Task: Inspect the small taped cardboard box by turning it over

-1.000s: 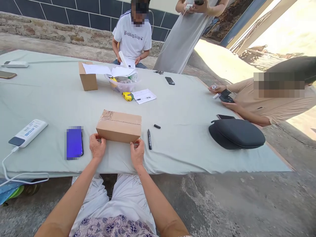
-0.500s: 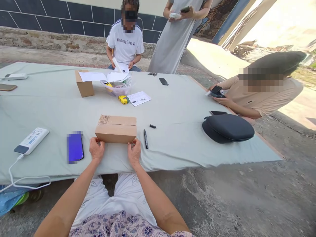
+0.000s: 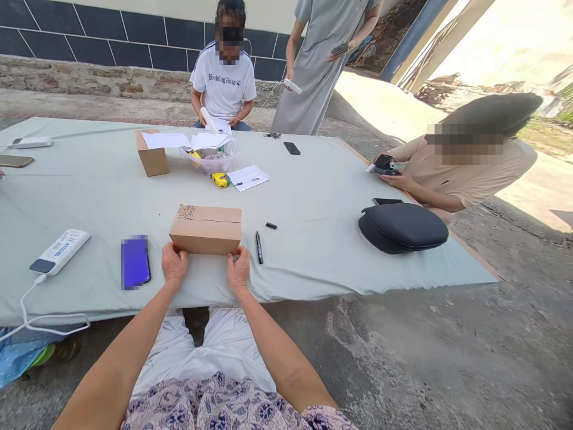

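A closed brown cardboard box (image 3: 206, 230) stands on the cloth-covered table in front of me, with dark scribbled lines on the left end of its top. My left hand (image 3: 174, 263) grips its near left corner, fingers curled around the edge. At the near right corner my right hand (image 3: 238, 267) holds it the same way. Just right of that hand lies an uncapped black marker (image 3: 259, 247), and its cap (image 3: 271, 226) rests a little farther off. A phone (image 3: 135, 263) with a blurred blue screen lies left of my left hand.
A white power bank (image 3: 60, 252) with a cable lies at left. Farther back are an open carton (image 3: 154, 162), a plastic basket (image 3: 210, 162), a yellow tape measure (image 3: 220, 180) and a paper sheet (image 3: 249, 177). A black case (image 3: 403, 228) sits at right. Three people are around the table.
Both hands keep their hold on the box, which looks much the same. The view has shifted slightly. Across the table, the standing person's hands have moved apart, lowering a white device.
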`<state>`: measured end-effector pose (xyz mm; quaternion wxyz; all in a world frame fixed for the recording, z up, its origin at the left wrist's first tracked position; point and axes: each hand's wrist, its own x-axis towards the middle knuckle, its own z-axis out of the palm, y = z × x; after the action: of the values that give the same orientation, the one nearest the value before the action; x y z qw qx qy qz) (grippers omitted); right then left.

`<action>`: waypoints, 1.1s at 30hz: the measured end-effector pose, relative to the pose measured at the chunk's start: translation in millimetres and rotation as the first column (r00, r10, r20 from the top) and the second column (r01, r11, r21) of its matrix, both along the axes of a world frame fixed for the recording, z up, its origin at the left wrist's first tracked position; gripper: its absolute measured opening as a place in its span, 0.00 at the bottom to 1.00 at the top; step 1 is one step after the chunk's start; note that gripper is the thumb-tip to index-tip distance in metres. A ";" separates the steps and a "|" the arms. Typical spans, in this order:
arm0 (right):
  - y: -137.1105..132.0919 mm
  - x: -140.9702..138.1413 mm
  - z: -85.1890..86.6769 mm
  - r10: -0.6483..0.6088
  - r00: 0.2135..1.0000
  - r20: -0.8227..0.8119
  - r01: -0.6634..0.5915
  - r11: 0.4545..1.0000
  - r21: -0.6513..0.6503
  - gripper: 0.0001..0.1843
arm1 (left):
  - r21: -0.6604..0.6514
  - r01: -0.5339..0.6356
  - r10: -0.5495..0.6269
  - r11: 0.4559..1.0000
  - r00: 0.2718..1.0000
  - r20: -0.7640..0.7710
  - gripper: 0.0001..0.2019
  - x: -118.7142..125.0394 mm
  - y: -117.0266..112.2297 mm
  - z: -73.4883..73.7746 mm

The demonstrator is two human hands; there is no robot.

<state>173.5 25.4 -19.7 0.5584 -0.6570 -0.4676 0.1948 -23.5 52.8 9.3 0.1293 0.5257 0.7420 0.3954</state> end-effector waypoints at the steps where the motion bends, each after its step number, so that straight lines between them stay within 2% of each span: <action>1: -0.1 -0.1 -0.1 0.000 1.000 0.000 0.000 1.000 0.001 0.07 | 0.000 0.001 -0.001 1.000 1.000 -0.002 0.05 0.0 0.2 -0.4; 25: -3.2 -0.5 5.5 0.027 1.000 0.014 -0.027 1.000 0.005 0.07 | -0.008 0.015 -0.015 1.000 0.999 -0.043 0.06 1.3 1.2 2.0; 33: -0.6 -0.9 1.5 0.013 1.000 0.012 -0.013 1.000 -0.003 0.08 | -0.014 0.003 -0.004 1.000 0.999 -0.045 0.07 1.0 1.5 -0.3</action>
<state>172.6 24.8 -18.2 0.5533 -0.6558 -0.4750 0.1953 -22.5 54.3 9.0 0.1169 0.5349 0.7466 0.3778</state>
